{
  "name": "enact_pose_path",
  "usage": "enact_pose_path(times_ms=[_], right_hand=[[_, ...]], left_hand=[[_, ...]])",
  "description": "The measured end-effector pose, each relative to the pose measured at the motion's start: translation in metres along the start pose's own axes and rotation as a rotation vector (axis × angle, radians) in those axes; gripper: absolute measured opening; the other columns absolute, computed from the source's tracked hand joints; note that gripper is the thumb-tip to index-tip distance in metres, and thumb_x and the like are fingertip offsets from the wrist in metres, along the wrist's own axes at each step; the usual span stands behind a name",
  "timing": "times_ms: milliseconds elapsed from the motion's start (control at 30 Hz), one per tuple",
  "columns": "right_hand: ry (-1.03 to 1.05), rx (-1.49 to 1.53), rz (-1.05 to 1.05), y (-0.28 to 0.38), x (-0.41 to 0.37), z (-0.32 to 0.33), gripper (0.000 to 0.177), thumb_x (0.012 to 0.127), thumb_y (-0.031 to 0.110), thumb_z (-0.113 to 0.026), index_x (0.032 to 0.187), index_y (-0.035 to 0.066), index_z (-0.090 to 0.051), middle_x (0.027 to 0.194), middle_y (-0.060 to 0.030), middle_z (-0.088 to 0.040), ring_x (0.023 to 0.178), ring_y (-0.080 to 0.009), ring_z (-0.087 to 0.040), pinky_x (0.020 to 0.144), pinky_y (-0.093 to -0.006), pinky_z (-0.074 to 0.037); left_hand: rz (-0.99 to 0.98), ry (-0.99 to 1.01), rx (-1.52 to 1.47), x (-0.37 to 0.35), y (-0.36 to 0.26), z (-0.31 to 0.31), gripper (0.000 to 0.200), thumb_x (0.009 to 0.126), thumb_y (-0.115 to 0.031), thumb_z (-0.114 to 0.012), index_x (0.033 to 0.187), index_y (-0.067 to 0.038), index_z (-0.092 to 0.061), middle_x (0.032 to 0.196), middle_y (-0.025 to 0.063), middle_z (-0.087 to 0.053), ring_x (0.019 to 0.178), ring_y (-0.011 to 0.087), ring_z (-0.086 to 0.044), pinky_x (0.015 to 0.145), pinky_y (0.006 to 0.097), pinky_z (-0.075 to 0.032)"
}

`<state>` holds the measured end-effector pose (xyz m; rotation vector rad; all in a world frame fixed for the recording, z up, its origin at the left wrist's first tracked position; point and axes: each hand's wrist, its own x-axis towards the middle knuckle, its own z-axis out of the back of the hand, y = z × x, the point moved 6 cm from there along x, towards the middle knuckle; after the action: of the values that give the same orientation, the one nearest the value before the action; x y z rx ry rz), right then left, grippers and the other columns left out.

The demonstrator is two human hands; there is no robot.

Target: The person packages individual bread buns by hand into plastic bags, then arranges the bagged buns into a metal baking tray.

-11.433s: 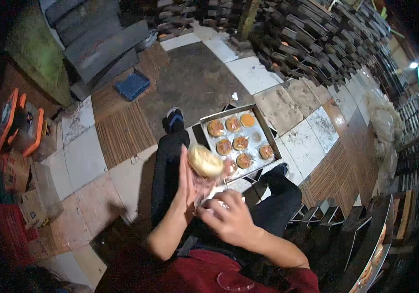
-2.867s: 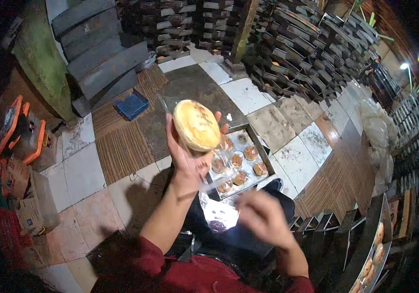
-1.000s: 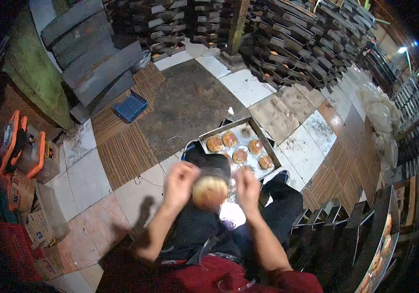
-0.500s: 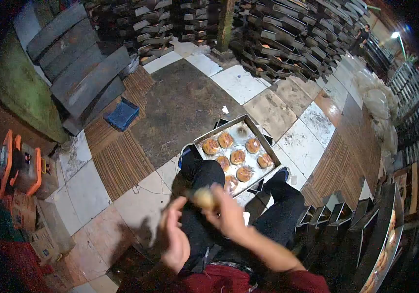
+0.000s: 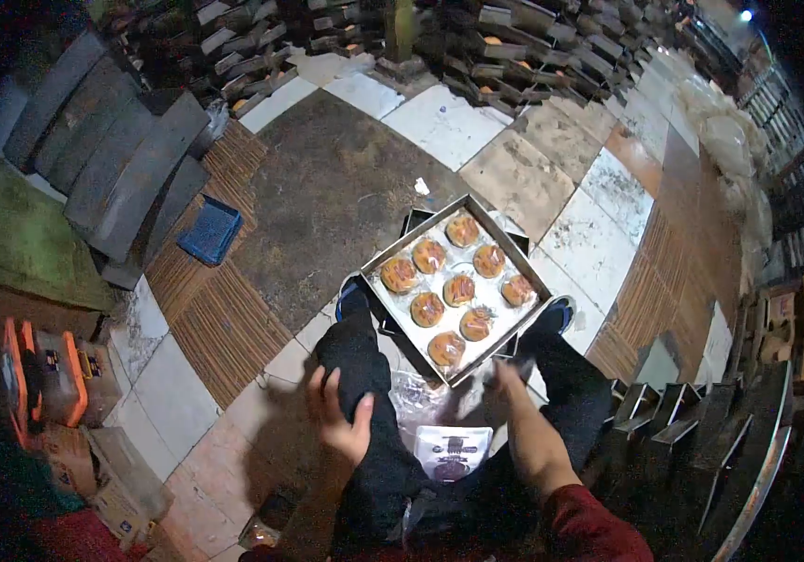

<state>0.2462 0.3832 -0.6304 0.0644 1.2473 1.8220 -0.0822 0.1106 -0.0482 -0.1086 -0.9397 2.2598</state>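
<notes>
In front of me, between my feet, stands a shallow metal tray (image 5: 507, 339) with several round glazed buns (image 5: 459, 290) in it, apparently in clear wrap. My left hand (image 5: 341, 426) is over my left thigh, fingers apart, holding nothing. Close to the tray's near right side is my right hand (image 5: 507, 379); its fingers are blurred and partly hidden, so their state does not show. A white printed packet (image 5: 454, 452) lies between my thighs. Crumpled clear plastic (image 5: 416, 395) sits between it and the tray.
A dark mat (image 5: 322, 201) covers the floor beyond the tray. A blue plastic tray (image 5: 210, 230) lies to the left, near leaning dark panels (image 5: 144, 178). Orange-handled boxes (image 5: 60, 375) stand at lower left. Stacked metal trays (image 5: 552, 47) line the back; more trays (image 5: 683, 421) are at right.
The blurred round bun has left my right hand, and a bun now sits in the tray's far corner spot. My right hand has moved right; my left hand has opened wider.
</notes>
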Motion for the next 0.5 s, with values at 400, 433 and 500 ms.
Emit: enact_pose_path(times_ms=[400, 433, 500], right_hand=[[-0.069, 1.532, -0.701, 0.182, -0.065, -0.070, 0.030, 0.082, 0.024, -0.057, 0.101, 0.001, -0.058, 0.086, -0.0089, -0.063, 0.077, -0.0213, -0.061, 0.072, -0.0326, -0.049], [-0.128, 1.478, -0.733, 0.189, -0.064, -0.066, 0.029, 0.078, 0.020, -0.057, 0.095, -0.002, -0.059, 0.078, -0.0082, -0.062, 0.069, -0.0209, -0.058, 0.066, -0.0309, -0.048], [-0.222, 1.358, -0.634, 0.135, -0.054, -0.086, 0.027, 0.076, 0.016, -0.053, 0.095, -0.003, -0.057, 0.081, -0.0111, -0.062, 0.071, -0.0228, -0.060, 0.068, -0.0323, -0.049]], left_hand=[[0.123, 0.161, 0.271, 0.062, 0.021, -0.042, 0.065, 0.078, -0.028, -0.065, 0.127, -0.001, -0.033, 0.122, 0.0240, -0.038, 0.114, 0.0383, -0.038, 0.097, 0.0420, -0.031], [0.102, 0.157, 0.311, 0.063, 0.023, -0.042, 0.064, 0.078, -0.026, -0.065, 0.127, 0.000, -0.034, 0.122, 0.0237, -0.038, 0.114, 0.0383, -0.038, 0.097, 0.0421, -0.031], [0.129, 0.165, 0.264, 0.063, 0.023, -0.040, 0.065, 0.077, -0.027, -0.065, 0.128, -0.001, -0.033, 0.124, 0.0240, -0.037, 0.116, 0.0395, -0.037, 0.098, 0.0427, -0.031]])
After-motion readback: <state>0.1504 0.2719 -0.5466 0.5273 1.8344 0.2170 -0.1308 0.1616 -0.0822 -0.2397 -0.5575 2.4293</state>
